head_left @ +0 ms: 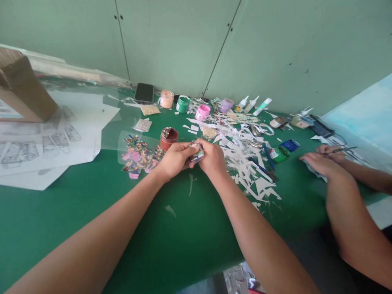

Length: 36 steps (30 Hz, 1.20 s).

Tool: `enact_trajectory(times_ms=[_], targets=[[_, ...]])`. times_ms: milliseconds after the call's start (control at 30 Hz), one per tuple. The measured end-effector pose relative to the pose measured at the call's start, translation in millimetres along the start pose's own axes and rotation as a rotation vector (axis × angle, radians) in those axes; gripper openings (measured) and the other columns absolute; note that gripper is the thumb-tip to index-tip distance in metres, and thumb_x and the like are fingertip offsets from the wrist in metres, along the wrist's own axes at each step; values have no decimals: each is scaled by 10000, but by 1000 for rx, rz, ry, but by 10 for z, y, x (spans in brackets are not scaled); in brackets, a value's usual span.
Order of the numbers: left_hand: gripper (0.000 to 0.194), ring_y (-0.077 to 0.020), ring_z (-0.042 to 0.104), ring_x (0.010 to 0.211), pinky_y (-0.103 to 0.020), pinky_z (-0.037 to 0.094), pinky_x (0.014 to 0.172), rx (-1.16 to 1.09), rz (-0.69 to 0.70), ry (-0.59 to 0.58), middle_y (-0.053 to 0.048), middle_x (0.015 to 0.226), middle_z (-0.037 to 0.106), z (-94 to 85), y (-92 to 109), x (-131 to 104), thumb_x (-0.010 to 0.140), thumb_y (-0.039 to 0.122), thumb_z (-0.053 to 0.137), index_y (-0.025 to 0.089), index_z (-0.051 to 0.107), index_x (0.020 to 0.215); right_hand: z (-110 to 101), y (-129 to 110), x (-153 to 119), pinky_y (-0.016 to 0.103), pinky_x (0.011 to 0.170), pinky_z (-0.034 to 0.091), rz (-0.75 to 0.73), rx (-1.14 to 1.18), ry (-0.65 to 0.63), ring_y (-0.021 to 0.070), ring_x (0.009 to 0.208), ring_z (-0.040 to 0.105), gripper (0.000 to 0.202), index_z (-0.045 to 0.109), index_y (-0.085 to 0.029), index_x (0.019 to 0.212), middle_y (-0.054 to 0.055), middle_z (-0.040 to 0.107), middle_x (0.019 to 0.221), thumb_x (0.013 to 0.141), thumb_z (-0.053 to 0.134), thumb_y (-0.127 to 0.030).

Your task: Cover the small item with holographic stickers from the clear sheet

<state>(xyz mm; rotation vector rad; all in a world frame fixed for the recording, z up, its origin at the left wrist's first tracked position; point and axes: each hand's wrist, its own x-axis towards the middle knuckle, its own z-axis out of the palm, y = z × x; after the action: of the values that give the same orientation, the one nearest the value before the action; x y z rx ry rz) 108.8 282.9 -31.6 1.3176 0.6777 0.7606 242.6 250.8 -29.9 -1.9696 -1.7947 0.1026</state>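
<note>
While both forearms stretch across the green worktop point(171, 245), the left hand point(174, 160) and right hand point(211, 157) meet at its middle, fingers of each closed on one small multicoloured piece point(196, 153) held between them just above the surface. A brown paint jar point(168, 137) stands just behind the left hand, beside a heap of similar coloured pieces point(139, 157). White paper offcuts point(248, 163) litter the surface to the right. At the far right, a co-worker's hands point(321, 161) rest on the worktop, one holding a thin tool point(339, 150).
</note>
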Motion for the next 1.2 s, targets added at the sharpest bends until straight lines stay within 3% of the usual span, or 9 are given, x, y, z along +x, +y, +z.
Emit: enact_trajectory(times_ms=[400,600,733,933,1100,1200], targets=[[352,-61,325,345,-223,195,386,2,-23,-20,15,393,485,-23,42,4,825,319,610,173,504,523,4,-15,-3,276,566,231,46,-37,10,196,638,561,201,692,-253,833,34,693,704,905,512,-305],[337,-67,340,346,-222,209,392,25,-56,-44,18,371,463,-17,47,-19,805,262,605,173,502,497,1,65,1,268,576,262,-79,20,-30,195,640,566,170,670,-250,795,25,682,684,861,518,-289],[360,-64,333,351,-221,213,400,55,-37,-78,21,360,448,-26,59,-35,802,270,610,174,491,476,-2,68,-29,273,577,253,-82,-24,-5,201,657,572,183,679,-246,820,38,698,714,876,514,-304],[350,-61,319,349,-225,209,398,37,-19,-91,26,378,444,-79,60,-15,816,320,602,180,482,519,9,-3,-3,282,564,207,-19,-80,0,187,635,546,208,703,-257,869,32,704,728,916,511,-322],[353,-68,376,376,-222,277,432,145,-18,-277,24,395,474,-44,20,-40,806,313,630,170,494,513,16,127,103,283,580,233,156,-108,91,183,608,539,287,717,-235,867,39,693,717,930,439,-210],[324,-66,364,378,-219,280,430,160,3,-219,37,413,489,-7,-16,-49,845,310,596,175,499,567,33,238,133,278,597,283,160,4,188,187,618,555,272,703,-214,798,39,687,710,888,449,-176]])
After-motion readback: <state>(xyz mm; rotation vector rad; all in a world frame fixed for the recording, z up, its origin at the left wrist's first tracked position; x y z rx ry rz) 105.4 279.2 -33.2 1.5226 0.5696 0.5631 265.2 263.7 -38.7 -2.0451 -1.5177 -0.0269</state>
